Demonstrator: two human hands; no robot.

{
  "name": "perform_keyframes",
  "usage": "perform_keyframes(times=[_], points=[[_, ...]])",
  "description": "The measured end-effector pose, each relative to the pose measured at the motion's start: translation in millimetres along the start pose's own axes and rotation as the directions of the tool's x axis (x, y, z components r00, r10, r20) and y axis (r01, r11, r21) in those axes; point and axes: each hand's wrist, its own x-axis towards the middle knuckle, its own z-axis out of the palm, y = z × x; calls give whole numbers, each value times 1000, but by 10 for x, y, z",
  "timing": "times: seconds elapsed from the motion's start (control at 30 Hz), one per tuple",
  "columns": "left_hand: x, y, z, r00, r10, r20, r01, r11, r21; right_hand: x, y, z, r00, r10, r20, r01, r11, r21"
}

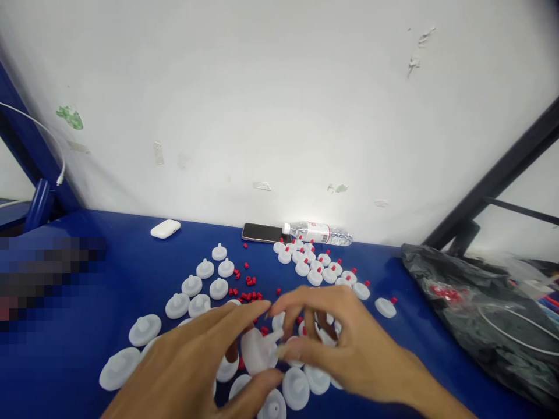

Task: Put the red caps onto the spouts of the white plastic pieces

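Note:
My left hand (196, 361) is closed around a translucent white spouted lid (255, 352), its thumb below the rim and its fingers above. The lid is tilted, with its narrow spout pointing right. At the spout's tip is my right hand (332, 337), fingers curled but apart, with nothing plainly visible between them. Under and around both hands lie several similar white lids (296, 387) with bare spouts. Loose small red caps (251, 281) are scattered on the blue table (109, 256) just beyond my hands.
White lids with red caps on their spouts (329, 273) stand grouped at the back right. Behind them lie a water bottle (318, 232) and a phone (264, 233). A white earbud case (165, 228) sits at the back left; a black plastic bag (471, 314) is at right.

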Motion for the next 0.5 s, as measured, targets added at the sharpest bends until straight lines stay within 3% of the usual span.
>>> perform_keyframes(times=[0.13,0.23,0.3,0.4,0.5], points=[[-6,58,62,983,-79,164,80,997,1,-4,-91,74,998,31,-48,-26,995,92],[-9,37,29,986,-131,99,128,991,36,95,-9,-95,981,-3,-192,-18,994,-106],[-13,9,6,988,-149,41,148,989,6,174,125,-226,973,-3,-230,-67,954,-294],[-19,-13,-9,986,-161,43,163,985,-60,252,361,-298,987,66,-149,-126,887,-445],[-18,1,-6,989,-139,45,142,987,-74,265,497,-267,994,74,-83,-106,859,-500]])
